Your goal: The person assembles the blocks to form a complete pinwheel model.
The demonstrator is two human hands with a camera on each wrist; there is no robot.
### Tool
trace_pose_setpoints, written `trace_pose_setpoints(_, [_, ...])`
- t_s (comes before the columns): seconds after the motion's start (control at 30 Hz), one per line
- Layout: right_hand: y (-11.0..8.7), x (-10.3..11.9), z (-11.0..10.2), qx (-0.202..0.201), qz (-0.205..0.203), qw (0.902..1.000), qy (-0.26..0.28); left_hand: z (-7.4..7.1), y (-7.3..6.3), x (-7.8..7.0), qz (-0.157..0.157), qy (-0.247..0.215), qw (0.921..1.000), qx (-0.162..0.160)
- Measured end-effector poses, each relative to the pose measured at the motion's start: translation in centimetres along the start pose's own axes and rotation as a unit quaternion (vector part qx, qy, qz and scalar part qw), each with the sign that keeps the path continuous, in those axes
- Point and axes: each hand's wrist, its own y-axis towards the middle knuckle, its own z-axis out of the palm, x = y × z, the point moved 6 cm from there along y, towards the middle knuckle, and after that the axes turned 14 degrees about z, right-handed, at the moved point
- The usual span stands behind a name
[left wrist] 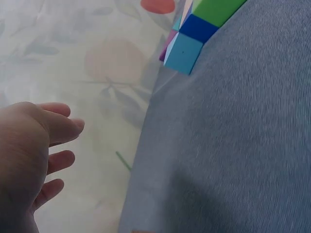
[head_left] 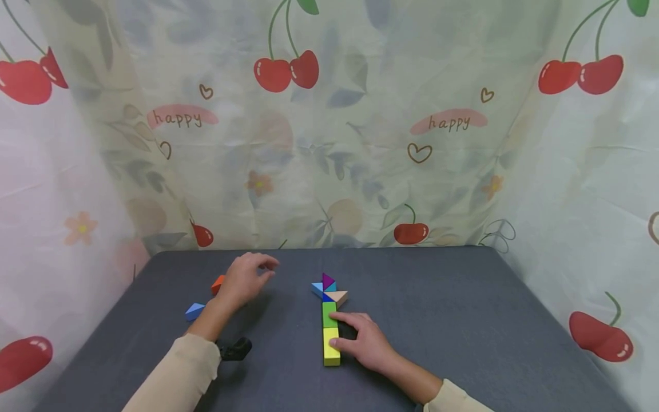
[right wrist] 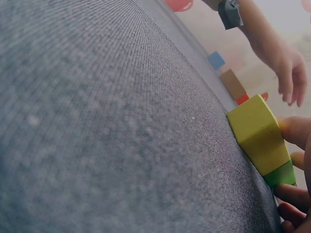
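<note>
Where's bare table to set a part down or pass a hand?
Biggest patch: tabletop right of the block column, past the right hand to the right edge. Narrower lane: between the column and left hand. Crowded: the column itself, under right-hand fingers; also beside the left forearm, at the orange block and blue block.

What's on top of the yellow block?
The right hand has its thumb over the right edge of the yellow block. Nothing else shows on top, but the bit under the thumb is covered.
</note>
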Motion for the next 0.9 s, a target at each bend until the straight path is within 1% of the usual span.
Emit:
trace_pose_setpoints(0.13, [0.0, 0.0, -0.1, 0.001, 0.001, 1.0000, 0.001, -0.6, -0.7, 0.4, 0.007, 0.014, 0.9999, -0.002])
trace_pose_setpoints(0.37, [0.1, -0.1, 0.0, 0.003, 0.008, 1.0000, 0.005, -1.1, -2.5, 1.5, -0.007, 0.033, 0.9994, 0.007])
trace_pose_setpoints(0.67, [0.1, -0.4, 0.2, 0.006, 0.017, 0.9998, 0.007, -1.4, -4.7, 2.4, 0.028, 0.083, 0.9960, 0.020])
trace_pose_setpoints(0.77, [0.2, -0.4, 0.1, 0.003, 0.014, 0.9999, 0.004, -1.4, -5.2, 2.8, 0.036, 0.103, 0.9939, 0.020])
trace_pose_setpoints(0.9, [0.2, -0.4, 0.1, -0.001, 0.011, 0.9999, 0.000, -1.4, -5.9, 3.3, 0.044, 0.118, 0.9920, 0.017])
